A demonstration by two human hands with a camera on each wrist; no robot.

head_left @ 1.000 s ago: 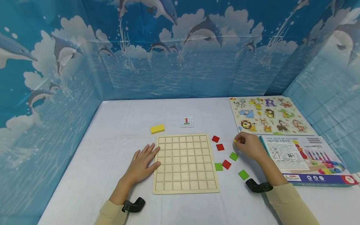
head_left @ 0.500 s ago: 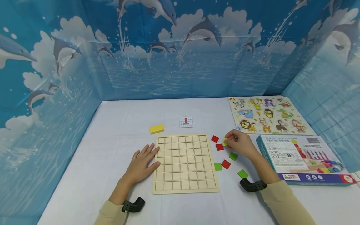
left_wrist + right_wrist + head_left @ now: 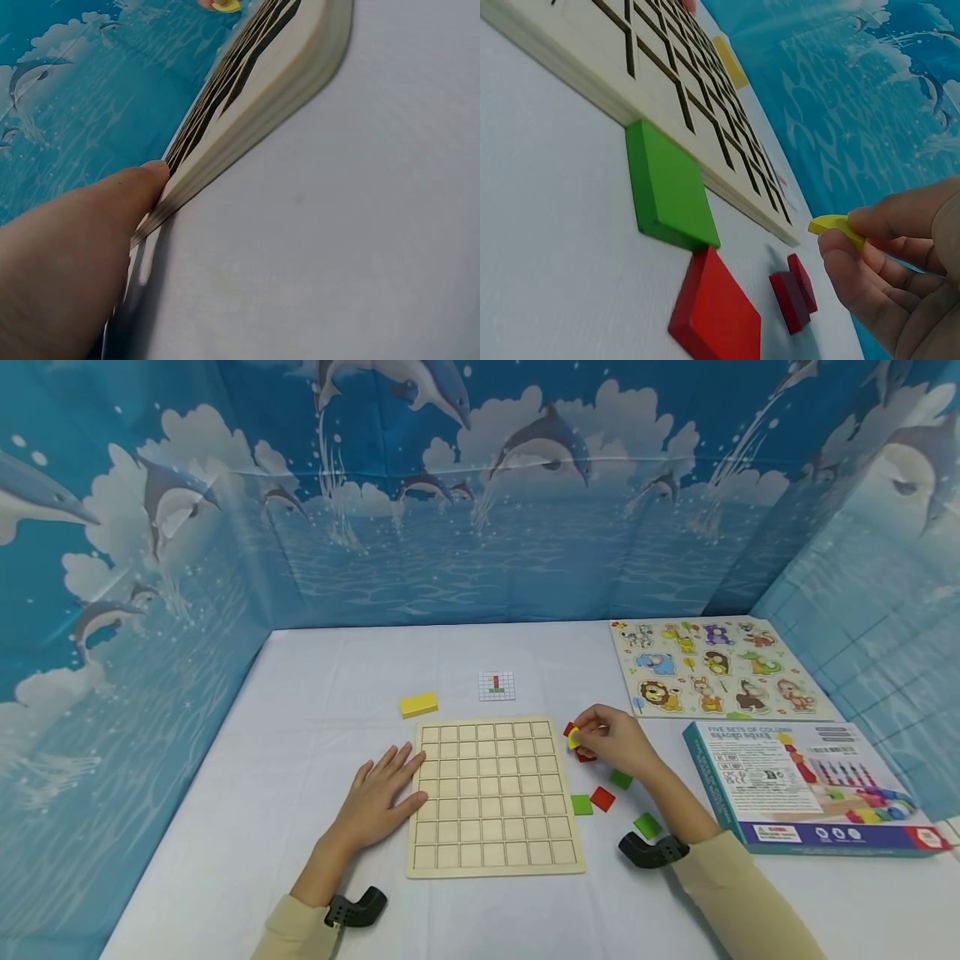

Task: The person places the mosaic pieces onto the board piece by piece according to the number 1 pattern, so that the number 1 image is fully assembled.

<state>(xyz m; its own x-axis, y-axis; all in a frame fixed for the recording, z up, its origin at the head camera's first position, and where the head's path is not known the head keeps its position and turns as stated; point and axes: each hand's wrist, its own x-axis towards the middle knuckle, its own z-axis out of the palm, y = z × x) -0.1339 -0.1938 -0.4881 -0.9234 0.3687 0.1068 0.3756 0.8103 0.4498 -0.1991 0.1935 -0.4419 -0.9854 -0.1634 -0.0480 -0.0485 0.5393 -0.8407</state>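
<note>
A square wooden grid board (image 3: pixel 495 808) lies on the white table. My left hand (image 3: pixel 377 802) rests flat at its left edge, fingers spread; in the left wrist view the thumb (image 3: pixel 124 196) touches the board's side. My right hand (image 3: pixel 618 743) is raised just beyond the board's right edge. Its thumb and fingertips pinch a small yellow piece with a curved edge (image 3: pixel 831 223). Two red tiles (image 3: pixel 789 301) lie below that hand, partly covered by it in the head view. Another red tile (image 3: pixel 603 799) lies nearer, beside a green tile (image 3: pixel 582 805) at the board's edge.
Two more green tiles, one (image 3: pixel 647 825) near the right wrist, lie to the right. Behind the board are a yellow block (image 3: pixel 418 704) and a small pattern card (image 3: pixel 497 686). An animal puzzle board (image 3: pixel 705 681) and a toy box (image 3: pixel 817 785) occupy the right side.
My right hand has moved left with the yellow piece, from near the puzzle board to above the two red tiles. The left hand has stayed at the board.
</note>
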